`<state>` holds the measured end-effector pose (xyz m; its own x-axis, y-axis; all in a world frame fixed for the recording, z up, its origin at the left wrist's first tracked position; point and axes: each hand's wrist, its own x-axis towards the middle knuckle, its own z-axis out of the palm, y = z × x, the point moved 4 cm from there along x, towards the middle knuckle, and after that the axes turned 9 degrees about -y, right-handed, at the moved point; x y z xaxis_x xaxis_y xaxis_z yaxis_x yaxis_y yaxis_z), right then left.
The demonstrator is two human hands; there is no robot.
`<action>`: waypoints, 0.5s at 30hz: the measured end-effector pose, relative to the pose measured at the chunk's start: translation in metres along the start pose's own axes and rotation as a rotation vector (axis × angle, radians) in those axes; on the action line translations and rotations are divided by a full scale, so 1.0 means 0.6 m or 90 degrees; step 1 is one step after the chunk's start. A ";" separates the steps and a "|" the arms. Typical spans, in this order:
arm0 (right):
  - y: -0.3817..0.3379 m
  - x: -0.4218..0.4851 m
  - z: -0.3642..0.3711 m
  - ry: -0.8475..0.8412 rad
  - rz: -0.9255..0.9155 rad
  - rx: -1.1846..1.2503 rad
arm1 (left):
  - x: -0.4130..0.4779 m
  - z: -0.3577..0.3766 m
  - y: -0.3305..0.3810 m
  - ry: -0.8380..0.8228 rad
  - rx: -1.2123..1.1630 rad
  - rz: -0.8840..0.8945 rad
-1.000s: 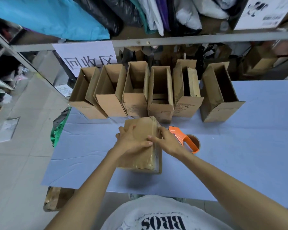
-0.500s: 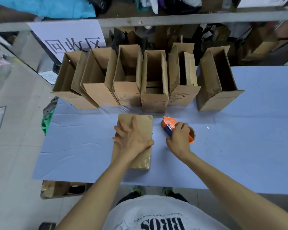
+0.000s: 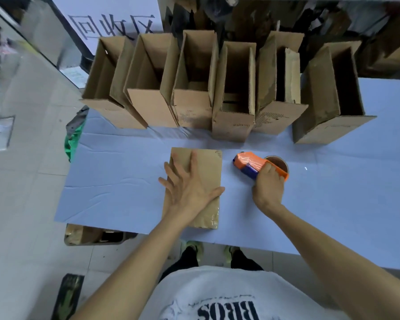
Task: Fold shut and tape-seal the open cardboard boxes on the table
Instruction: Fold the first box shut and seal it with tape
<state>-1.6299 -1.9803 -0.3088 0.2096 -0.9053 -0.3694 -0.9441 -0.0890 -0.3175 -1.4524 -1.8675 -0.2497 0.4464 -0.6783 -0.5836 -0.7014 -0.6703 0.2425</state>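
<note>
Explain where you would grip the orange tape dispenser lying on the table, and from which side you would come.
Grip the tape dispenser by its orange-and-blue handle, which juts left, clear of the roll. Come from above on the near side, as the right hand does: the handle lies flat and unobstructed, while open boxes stand on the far side.

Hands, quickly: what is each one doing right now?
Left hand: open, fingers spread, pressing flat on the closed box.
Right hand: closed, gripping the orange tape dispenser.
</note>
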 end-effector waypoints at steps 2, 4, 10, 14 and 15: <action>0.003 -0.014 -0.024 0.076 -0.121 0.106 | 0.004 -0.018 0.002 0.082 -0.065 0.074; -0.009 -0.032 -0.050 0.161 -0.265 0.041 | 0.005 -0.046 0.009 0.187 -0.137 0.196; -0.042 -0.070 -0.116 0.215 -0.446 -0.028 | -0.019 -0.082 0.065 0.118 -0.144 0.499; -0.034 -0.060 -0.116 0.147 -0.465 -0.023 | -0.026 -0.086 0.071 0.106 -0.145 0.539; -0.029 -0.055 -0.115 0.107 -0.461 -0.005 | -0.023 -0.088 0.070 0.099 -0.164 0.531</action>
<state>-1.6376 -1.9775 -0.2310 0.7391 -0.6700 0.0692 -0.5860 -0.6903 -0.4243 -1.4588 -1.9019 -0.1905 -0.0708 -0.9970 -0.0309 -0.6935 0.0270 0.7200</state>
